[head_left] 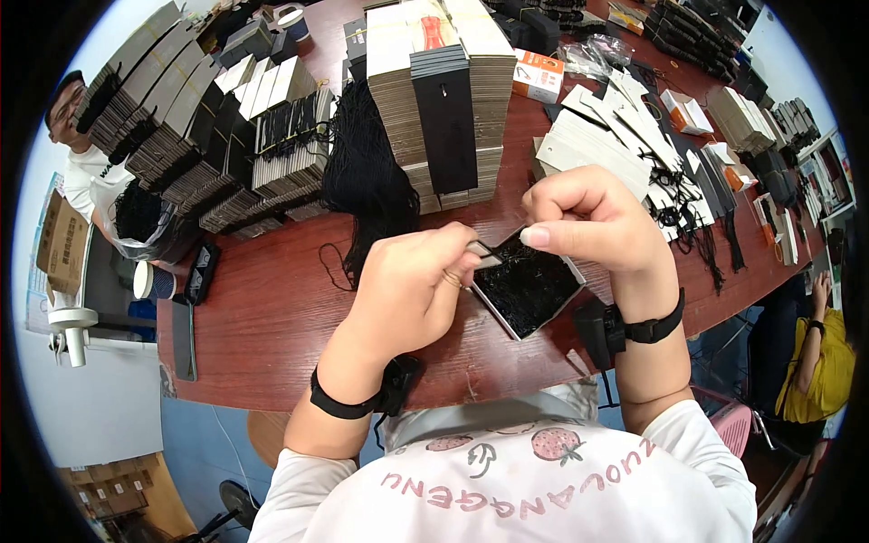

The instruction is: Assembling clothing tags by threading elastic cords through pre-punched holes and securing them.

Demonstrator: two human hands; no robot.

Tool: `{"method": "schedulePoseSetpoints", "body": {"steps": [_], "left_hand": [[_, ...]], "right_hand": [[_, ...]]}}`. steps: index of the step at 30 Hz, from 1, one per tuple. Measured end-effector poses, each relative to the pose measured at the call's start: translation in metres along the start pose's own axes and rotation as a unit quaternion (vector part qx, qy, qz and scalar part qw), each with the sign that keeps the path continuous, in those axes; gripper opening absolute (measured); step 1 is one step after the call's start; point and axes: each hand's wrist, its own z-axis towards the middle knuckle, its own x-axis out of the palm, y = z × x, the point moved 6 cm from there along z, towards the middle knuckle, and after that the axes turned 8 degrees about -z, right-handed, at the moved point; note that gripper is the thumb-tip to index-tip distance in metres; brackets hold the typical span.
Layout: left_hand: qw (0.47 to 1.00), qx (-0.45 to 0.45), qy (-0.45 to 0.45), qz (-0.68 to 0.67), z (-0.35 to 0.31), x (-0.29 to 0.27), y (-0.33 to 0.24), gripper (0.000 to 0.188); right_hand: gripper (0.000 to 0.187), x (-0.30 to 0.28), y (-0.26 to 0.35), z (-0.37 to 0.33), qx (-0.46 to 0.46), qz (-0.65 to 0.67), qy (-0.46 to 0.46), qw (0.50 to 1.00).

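Note:
My left hand (403, 290) is closed, its thumb and forefinger pinching a small piece of card (490, 259) with a dark edge. Opposite it my right hand (597, 222) has thumb and fingers drawn together in a pinch; a thin dark thing seems to run to its fingertips, too fine to name. Both hands hover over a shallow tray (501, 323) with pale walls, filled with a tangle of small glossy black pieces. Just beyond the hands stands a tall stack of grey cards (398, 100), with a black card strip (445, 136) upright against its front.
Long black cords (367, 154) hang in a bundle left of the stack. Banded card stacks (149, 100) fill the far left, where another person (81, 172) stands. Loose pale cards (597, 140) and an orange-white box (539, 74) lie right. Someone in yellow (828, 371) sits at the right.

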Motion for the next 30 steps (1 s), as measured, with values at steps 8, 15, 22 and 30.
{"method": "schedulePoseSetpoints", "body": {"steps": [8,15,22,30], "left_hand": [[0.998,-0.032,-0.013,-0.059,0.001,0.005,0.001,0.001],[0.991,-0.067,-0.042,-0.104,-0.001,-0.004,0.011,0.007],[0.996,-0.078,-0.010,-0.052,-0.002,0.002,0.009,0.005],[0.998,-0.030,-0.051,-0.019,-0.002,-0.001,0.012,0.002]], "right_hand": [[0.043,0.031,0.017,-0.004,-0.143,-0.001,0.024,0.989],[0.040,0.013,0.011,-0.003,-0.145,-0.085,-0.025,0.986],[0.036,0.003,0.013,-0.001,-0.134,-0.068,-0.080,0.985],[0.036,0.031,0.034,-0.005,-0.259,-0.210,-0.019,0.943]]}}
